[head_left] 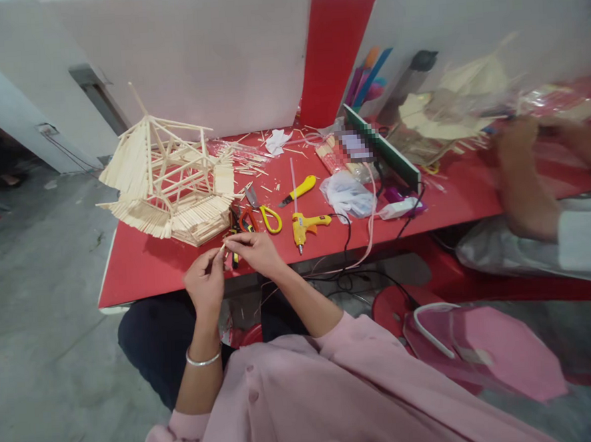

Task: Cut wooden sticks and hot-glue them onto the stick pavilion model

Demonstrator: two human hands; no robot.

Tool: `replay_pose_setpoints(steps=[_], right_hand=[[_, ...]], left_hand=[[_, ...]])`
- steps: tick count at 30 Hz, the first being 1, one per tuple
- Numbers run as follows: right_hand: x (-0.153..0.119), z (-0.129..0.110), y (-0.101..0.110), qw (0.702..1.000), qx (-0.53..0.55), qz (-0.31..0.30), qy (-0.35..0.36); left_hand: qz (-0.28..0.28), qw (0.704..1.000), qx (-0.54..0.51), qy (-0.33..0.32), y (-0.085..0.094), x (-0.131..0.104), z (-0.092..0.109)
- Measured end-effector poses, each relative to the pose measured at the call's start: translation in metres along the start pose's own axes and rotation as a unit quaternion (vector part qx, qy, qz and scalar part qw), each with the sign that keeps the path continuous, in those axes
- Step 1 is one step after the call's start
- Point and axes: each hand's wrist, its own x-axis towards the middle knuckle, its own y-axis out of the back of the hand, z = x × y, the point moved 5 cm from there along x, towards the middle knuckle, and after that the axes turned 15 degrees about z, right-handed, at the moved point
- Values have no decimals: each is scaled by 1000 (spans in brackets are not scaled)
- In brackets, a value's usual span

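Note:
My left hand (205, 274) and my right hand (257, 252) meet just over the front edge of the red table (149, 276). Their fingertips pinch a small pale wooden stick (222, 248), most of it hidden by the fingers. Just beyond stands a model pavilion (173, 182) built of thin wooden sticks, its roof covered on the left and bare framework on the right. Close to my right hand lie yellow-handled scissors (270, 220), red-handled pliers (248, 220) and a yellow glue gun (306, 228) with its nozzle toward me.
A yellow utility knife (301, 188) lies behind the glue gun. White gloves (346, 194), cables and a propped green board (386, 149) are to the right. Loose sticks (246, 158) litter the back. Another person's arm (526, 180) works beside a second model (434, 119).

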Motion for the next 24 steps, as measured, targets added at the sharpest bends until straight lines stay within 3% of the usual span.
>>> replay_pose_setpoints(steps=[4, 8, 12, 19, 24], right_hand=[[-2, -3, 2, 1000, -6, 5, 14], [-2, -9, 3, 999, -10, -29, 41], [-2, -12, 5, 998, -14, -41, 45], [-4, -10, 6, 999, -22, 1, 35], [-4, -9, 4, 1000, -8, 0, 23]], left_hand=[[-2, 1000, -10, 21, -1, -1, -2], [-8, 1000, 4, 19, -2, 0, -4], [-12, 1000, 24, -12, 0, -1, 2], [-15, 996, 48, -69, 2, -4, 16], [-13, 999, 17, -23, 1, -4, 13]])
